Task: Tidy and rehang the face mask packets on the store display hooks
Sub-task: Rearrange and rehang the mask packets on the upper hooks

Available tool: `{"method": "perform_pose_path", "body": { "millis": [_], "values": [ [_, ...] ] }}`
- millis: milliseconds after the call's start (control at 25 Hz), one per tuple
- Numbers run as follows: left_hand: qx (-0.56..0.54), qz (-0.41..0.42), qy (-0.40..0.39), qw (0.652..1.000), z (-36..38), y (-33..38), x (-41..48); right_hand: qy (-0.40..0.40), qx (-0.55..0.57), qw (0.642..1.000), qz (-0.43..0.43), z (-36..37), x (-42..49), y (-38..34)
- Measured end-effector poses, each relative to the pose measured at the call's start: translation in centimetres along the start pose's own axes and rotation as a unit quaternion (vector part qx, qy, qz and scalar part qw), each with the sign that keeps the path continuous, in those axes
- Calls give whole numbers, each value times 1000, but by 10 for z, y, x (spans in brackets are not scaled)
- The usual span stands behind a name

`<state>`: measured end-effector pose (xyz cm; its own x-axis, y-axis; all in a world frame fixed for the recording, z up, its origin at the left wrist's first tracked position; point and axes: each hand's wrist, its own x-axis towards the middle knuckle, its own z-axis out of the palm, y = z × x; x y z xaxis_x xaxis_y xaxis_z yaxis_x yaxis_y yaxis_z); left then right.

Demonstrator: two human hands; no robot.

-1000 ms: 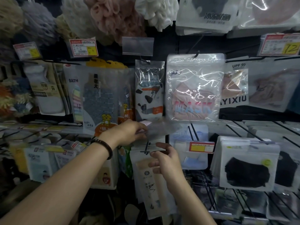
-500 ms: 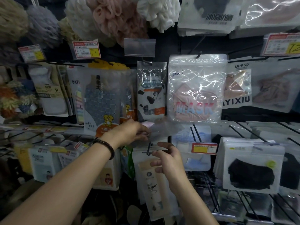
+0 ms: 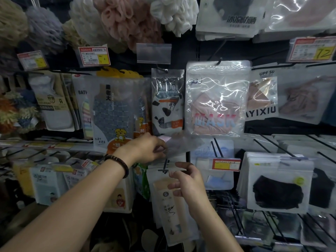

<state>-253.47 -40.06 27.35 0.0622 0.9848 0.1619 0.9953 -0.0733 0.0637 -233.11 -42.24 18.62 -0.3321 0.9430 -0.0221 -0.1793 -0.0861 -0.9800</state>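
My left hand (image 3: 148, 148) pinches a blurred translucent plastic flap (image 3: 181, 144) just above a black display hook (image 3: 165, 165). Narrow beige packets (image 3: 168, 206) hang from that hook. My right hand (image 3: 188, 180) hovers just right of the hook tip with loosely curled fingers, holding nothing and in front of the packets' upper edge. A clear pouch printed MASK (image 3: 216, 99) hangs above on its own hook. White packets with black masks (image 3: 276, 182) hang at the right, and a pale blue mask packet (image 3: 221, 180) sits behind my right hand.
Bare black hook rods (image 3: 265, 144) jut toward me at the right. A red and yellow price tag (image 3: 226, 164) sits on a hook end. Bath towel packs (image 3: 116, 110) fill the left, and bath puffs (image 3: 127, 20) hang along the top.
Both hands stay almost where they were; my left hand keeps its pinch on the flap and my right hand's fingers have loosened slightly beside the hook.
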Motion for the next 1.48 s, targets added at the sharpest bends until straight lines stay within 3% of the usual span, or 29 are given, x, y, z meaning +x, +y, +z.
{"method": "perform_pose_path", "body": {
  "millis": [640,880,1000,1080,1320,1480],
  "values": [
    [33,9,-13,999,-5,1,0,4,3,1000,4,-2,-4,-3],
    [140,55,7,989,2,10,3,9,3,1000,3,-2,-4,-5],
    [123,96,26,987,14,4,0,13,2,1000,-7,-2,-3,-12],
    [135,74,20,988,11,1,-2,16,-1,1000,-8,-1,-2,-15],
    [129,36,186,973,-3,28,-25,37,52,997,-34,9,2,-23],
    [139,-15,232,963,6,60,-58,30,127,990,-56,20,5,-32]
  ]
}}
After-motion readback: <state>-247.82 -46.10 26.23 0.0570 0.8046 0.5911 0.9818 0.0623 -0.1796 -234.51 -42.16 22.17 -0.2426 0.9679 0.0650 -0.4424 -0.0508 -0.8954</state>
